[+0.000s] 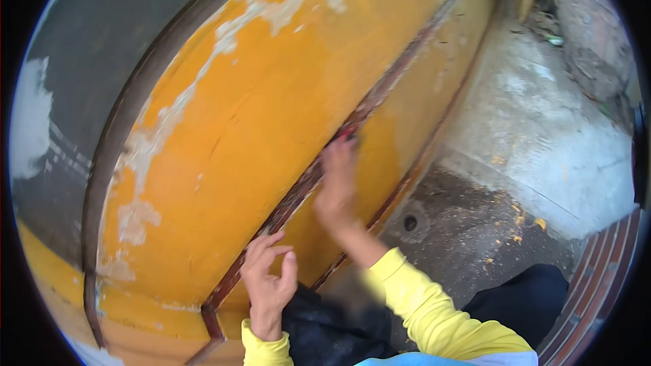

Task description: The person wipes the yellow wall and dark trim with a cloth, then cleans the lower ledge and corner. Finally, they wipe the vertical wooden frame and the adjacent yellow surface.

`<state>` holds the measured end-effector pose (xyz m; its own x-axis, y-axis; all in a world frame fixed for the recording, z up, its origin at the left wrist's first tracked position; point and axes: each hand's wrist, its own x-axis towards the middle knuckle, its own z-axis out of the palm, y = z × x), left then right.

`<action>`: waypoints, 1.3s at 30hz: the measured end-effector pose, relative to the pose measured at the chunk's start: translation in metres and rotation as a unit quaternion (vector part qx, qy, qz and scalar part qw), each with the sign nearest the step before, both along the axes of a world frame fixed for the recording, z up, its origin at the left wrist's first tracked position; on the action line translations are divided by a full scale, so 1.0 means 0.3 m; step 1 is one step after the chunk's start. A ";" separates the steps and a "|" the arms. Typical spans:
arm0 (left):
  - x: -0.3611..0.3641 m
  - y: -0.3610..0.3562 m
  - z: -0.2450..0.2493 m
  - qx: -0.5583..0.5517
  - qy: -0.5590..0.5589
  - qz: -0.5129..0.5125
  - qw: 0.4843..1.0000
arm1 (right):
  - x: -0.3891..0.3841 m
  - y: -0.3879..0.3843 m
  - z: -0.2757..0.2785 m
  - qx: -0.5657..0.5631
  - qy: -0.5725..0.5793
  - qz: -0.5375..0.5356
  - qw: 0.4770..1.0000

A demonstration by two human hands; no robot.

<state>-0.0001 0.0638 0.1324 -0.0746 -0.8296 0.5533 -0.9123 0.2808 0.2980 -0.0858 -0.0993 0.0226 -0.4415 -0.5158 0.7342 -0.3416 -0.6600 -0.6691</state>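
My right hand (338,186) is blurred by motion and reaches up to a worn red-brown ledge (298,186) that runs slantwise along a yellow wall (264,115). Its fingers are drawn together at a small red and dark thing (348,131), too smeared to name. Lower down, my left hand (268,278) is held beside the same ledge. Its fingers are loosely bent, with the thumb apart, and nothing shows in it. Both arms wear yellow sleeves. Paint has flaked from the ledge, leaving a rough, dark surface.
Pale patches of peeled paint (224,37) mark the yellow wall beside a dark grey area (102,20). On the concrete floor (522,108) are a round drain hole (410,222) and scattered yellow paint flakes (519,220). Brick edging (600,285) curves at the right.
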 end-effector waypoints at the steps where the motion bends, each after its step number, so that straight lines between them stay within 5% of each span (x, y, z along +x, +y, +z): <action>1: 0.011 -0.006 -0.013 -0.007 0.005 -0.004 1.000 | 0.080 0.058 -0.035 -0.024 0.003 0.064 0.998; 4: 0.002 -0.016 -0.024 -0.024 0.016 -0.015 0.999 | 0.235 0.208 -0.122 -0.084 0.050 0.129 0.987; 9: -0.018 0.014 -0.004 -0.011 0.023 -0.030 0.999 | 0.049 0.061 -0.138 -0.098 0.113 0.047 0.988; 14: 0.009 0.038 -0.007 0.014 0.030 -0.029 0.999 | -0.111 -0.128 -0.113 0.074 -0.118 -0.010 0.990; 21: 0.008 0.001 -0.031 0.041 0.048 -0.041 0.997 | 0.230 0.220 -0.275 0.023 -0.057 0.047 0.997; 25: -0.032 0.010 -0.017 0.050 0.006 -0.052 0.997 | 0.154 0.135 -0.402 0.011 0.063 0.026 0.998; 27: -0.001 0.020 -0.015 0.055 0.011 -0.041 0.998 | 0.016 0.010 -0.379 0.078 0.018 -0.018 0.997; 29: 0.021 0.034 -0.017 0.065 0.021 -0.024 0.997 | -0.093 -0.163 -0.416 0.218 -0.187 -0.051 0.956; 39: -0.062 -0.028 -0.038 0.096 0.014 -0.053 0.994 | 0.241 0.250 -0.495 0.227 -0.083 0.044 0.969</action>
<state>-0.0188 0.0554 0.1209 -0.1536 -0.9083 0.3890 -0.8709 0.3104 0.3810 -0.0136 -0.0243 -0.1260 -0.4739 -0.8099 0.3455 -0.1606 -0.3063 -0.9383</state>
